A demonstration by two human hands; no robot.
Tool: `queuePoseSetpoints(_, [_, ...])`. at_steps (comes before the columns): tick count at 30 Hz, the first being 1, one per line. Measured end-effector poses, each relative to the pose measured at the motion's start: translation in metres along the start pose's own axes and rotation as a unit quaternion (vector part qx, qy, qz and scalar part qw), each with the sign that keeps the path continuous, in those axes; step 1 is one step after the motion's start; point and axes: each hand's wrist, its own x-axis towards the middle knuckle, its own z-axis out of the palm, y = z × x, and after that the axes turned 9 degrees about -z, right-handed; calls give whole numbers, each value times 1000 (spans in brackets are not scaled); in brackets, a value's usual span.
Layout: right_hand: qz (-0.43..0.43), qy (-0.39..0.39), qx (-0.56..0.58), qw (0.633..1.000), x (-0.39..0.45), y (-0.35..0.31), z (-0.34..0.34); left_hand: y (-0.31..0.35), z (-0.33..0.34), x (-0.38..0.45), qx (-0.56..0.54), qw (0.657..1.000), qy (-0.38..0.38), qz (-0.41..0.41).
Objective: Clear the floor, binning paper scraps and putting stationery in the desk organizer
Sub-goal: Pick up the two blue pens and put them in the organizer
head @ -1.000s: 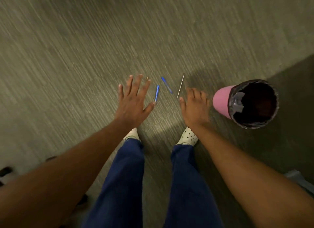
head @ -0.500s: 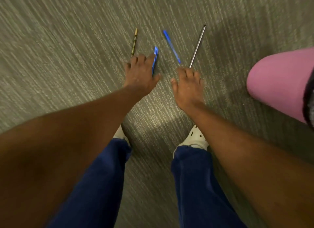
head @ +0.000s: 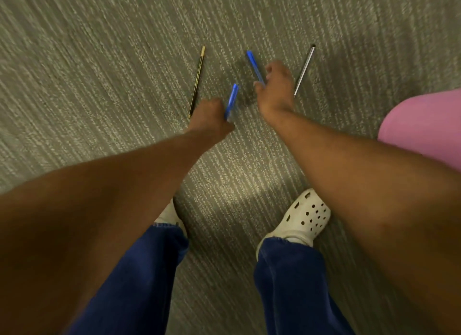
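Observation:
Several pens lie on the grey carpet ahead of my feet. My left hand [head: 209, 115] is shut on a blue pen [head: 232, 98], whose cap end sticks up past my knuckles. My right hand [head: 275, 85] is closed around a second blue pen [head: 253, 62], which points up and to the left. A black and yellow pencil [head: 198, 81] lies on the carpet just left of my left hand. A grey pen [head: 304, 68] lies just right of my right hand.
The pink bin [head: 421, 127] shows at the right edge, only its side visible. My two white clogs [head: 301, 217] and blue trouser legs stand below my hands. Grey striped carpet [head: 99, 60] fills the surroundings.
Both hands have closed: the left has taken hold of the nearer blue pen and raised it, the right has gripped the second blue pen. The camera has moved closer to the floor.

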Motion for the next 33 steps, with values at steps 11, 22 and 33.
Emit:
queuePoseSetpoints(11, [81,-88,141,983,-19,-17,-21,-1,-34,-92,-213,977,-23,10])
queuePoseSetpoints(22, [5,55,412,909,-96,-151,-286,160,-243,-232,-237,954,55,177])
queuePoseSetpoints(33, [-73,294,382,873,-222,-265,-648,361,-426,-482,-182,908,33,376])
